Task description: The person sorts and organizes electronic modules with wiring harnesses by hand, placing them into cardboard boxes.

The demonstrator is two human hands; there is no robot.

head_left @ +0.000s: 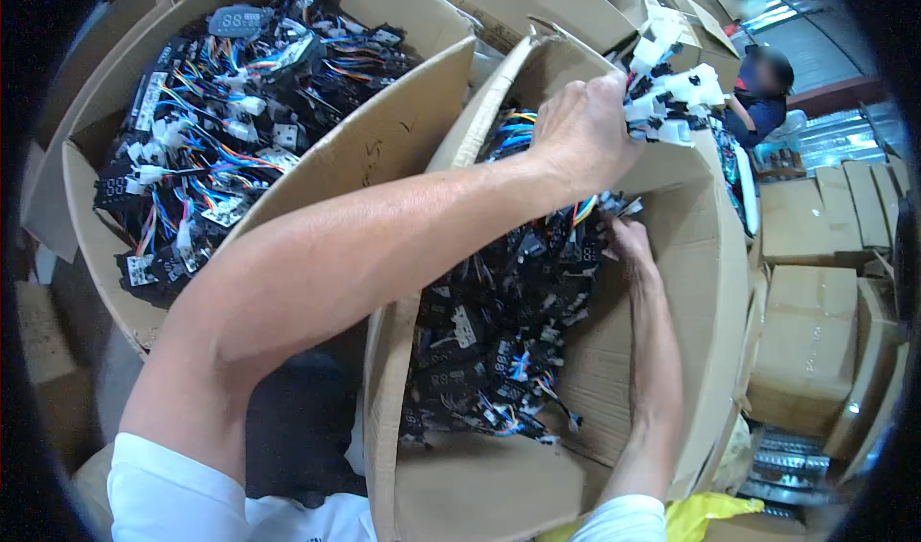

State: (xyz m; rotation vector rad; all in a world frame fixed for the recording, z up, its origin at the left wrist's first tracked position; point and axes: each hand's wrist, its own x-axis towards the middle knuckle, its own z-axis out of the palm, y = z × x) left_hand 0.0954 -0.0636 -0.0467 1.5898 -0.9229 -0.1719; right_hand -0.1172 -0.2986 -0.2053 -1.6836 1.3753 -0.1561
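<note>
My left hand (587,128) is raised over the far part of an open cardboard box (662,350). It is closed in a fist round a bundle of wire connectors (676,96), whose white plastic plugs stick out to the right. Lower down, inside the box by its right wall, my right hand (628,242) has its fingers bent at the edge of a heap of black display boards (480,350) with coloured wires. A small grey and dark part shows at its fingertips; its kind is too small to tell.
At the left, a second cardboard box (422,120) holds more display boards (240,129) with tangled wires and white plugs. Closed cartons (804,345) are stacked at the right. Another person (763,96) is in the back right. A yellow plastic bag (705,515) lies by the near edge.
</note>
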